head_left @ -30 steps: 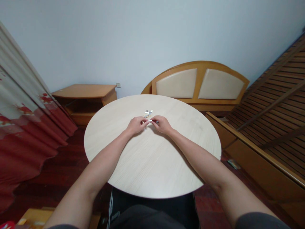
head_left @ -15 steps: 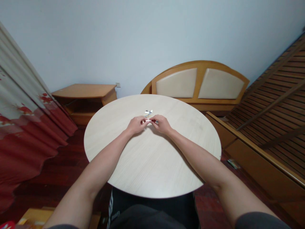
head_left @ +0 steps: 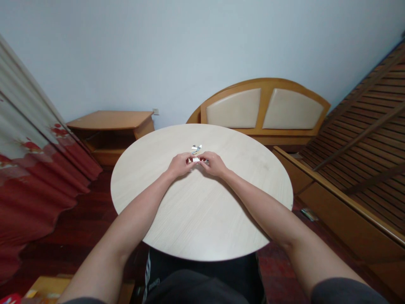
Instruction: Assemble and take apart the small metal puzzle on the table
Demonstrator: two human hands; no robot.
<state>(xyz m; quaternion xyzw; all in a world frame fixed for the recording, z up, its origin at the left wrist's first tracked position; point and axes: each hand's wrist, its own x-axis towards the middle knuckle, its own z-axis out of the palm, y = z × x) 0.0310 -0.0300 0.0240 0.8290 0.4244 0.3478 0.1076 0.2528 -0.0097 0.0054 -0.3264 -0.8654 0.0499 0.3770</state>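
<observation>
Between my two hands is a small white piece with dark marks on its face, too small to name. My left hand pinches its left end between thumb and fingers. The right end is pinched by my right hand. Just beyond the fingertips, a few small flat pieces, white, blue and yellowish, lie together on the round pale table. My fingers partly hide the held piece's ends.
A wooden cabinet stands behind the table at the left, near a red and white curtain. Behind and to the right are a padded headboard, a bed rail and a slatted wooden panel.
The small piece has tilted in my fingers, so its marked white face now shows where a thin edge showed before. Both hands stay in nearly the same place.
</observation>
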